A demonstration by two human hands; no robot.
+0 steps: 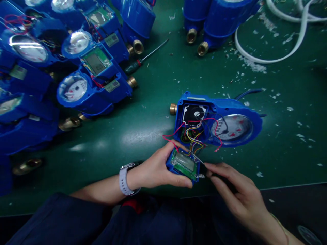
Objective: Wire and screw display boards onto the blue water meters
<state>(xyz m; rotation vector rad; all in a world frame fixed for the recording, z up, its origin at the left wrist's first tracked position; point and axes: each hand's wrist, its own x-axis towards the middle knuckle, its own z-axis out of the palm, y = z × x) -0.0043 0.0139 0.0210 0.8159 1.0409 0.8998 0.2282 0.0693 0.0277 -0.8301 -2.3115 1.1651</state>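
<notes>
My left hand [159, 168] is closed around a small blue module holding a green circuit board with a display [184, 162]. The fingers of my right hand [236, 192] pinch a slim tool with a metal shaft [198, 158] and a dark grip mostly hidden by the fingers. Its shaft lies along the module's upper edge, beside the wires. Coloured wires [195, 137] run from the module into the open housing of a blue water meter [231, 105], which lies just beyond both hands. A small coil spring [201, 176] sticks out at the module's right end.
Several blue water meters [88, 100] crowd the left side of the green table [148, 126], more [219, 20] at the back. A screwdriver [134, 66] lies near the left group. A white cable [276, 61] loops at the far right, among pale scraps.
</notes>
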